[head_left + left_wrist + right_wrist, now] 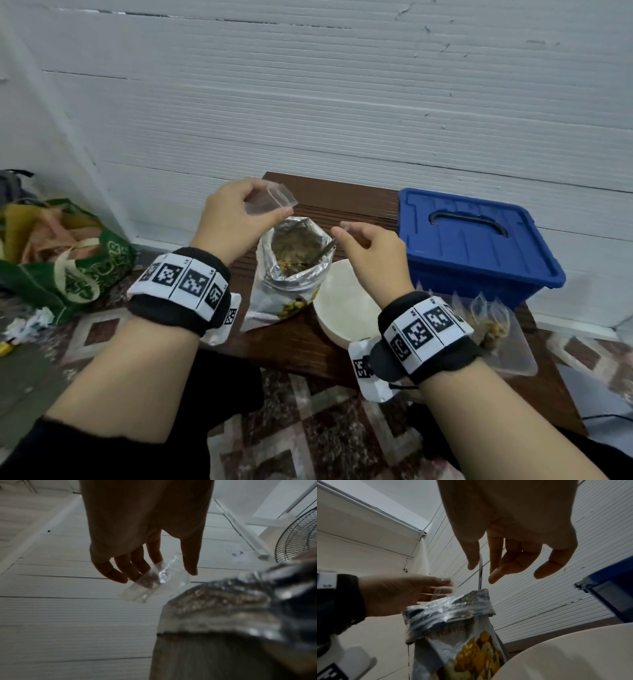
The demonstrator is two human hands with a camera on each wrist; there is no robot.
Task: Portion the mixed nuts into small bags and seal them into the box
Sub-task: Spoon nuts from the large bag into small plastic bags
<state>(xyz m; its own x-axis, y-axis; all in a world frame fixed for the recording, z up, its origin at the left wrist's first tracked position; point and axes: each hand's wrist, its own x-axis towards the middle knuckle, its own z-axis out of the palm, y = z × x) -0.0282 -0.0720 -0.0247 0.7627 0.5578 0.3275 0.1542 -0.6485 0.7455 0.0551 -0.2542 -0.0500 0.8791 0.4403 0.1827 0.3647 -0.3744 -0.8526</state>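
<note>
Both forearms raised, bare, black wristbands with printed markers. Left hand point(227, 219) up, palm turned down, fingers point(137, 568) and thumb pinching small clear bag point(270, 199). Right hand point(371, 251) a bit lower, fingers point(513, 566) loosely curled, thumb and forefinger pinching thin spoon handle point(480, 573).

Dim, backlit wrist views; soft blur
</note>
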